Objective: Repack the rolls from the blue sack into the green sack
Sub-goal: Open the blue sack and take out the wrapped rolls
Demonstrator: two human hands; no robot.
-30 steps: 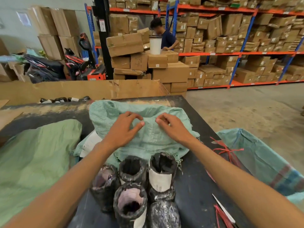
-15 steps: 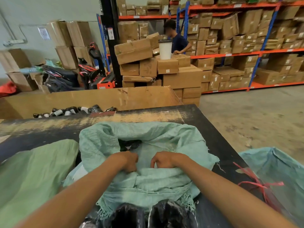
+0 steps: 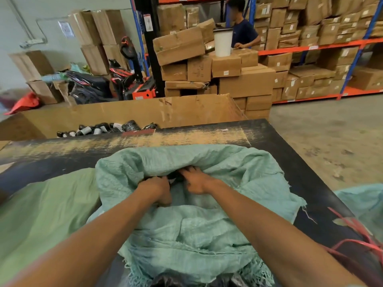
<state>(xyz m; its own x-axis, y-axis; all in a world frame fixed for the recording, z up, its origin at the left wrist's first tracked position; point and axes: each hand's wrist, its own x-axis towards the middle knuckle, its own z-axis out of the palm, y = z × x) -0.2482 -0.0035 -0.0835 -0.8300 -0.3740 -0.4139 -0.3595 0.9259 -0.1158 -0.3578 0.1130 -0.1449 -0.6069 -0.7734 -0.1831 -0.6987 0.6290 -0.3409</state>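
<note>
A pale blue-teal woven sack [image 3: 207,230] lies crumpled on the black table [image 3: 300,162], its mouth facing away from me. Both my hands are pushed into that mouth. My left hand [image 3: 158,190] is curled shut on a fold of the sack's fabric. My right hand [image 3: 196,181] reaches onto a black wrapped roll [image 3: 176,176] inside; its fingertips are hidden. More dark rolls [image 3: 165,282] peek out under the sack's frayed near edge. The light green sack [image 3: 45,214] lies flat to the left.
A big cardboard bin [image 3: 145,112] with several black rolls [image 3: 107,128] stands behind the table. Another teal sack [image 3: 364,201] and red twine [image 3: 352,243] lie at the right edge. Stacked cartons, racking and a person [image 3: 242,32] are beyond.
My hands went from the top of the sack into its mouth, bunching the fabric toward me. My view rose, so the standing rolls near me slid almost out of frame.
</note>
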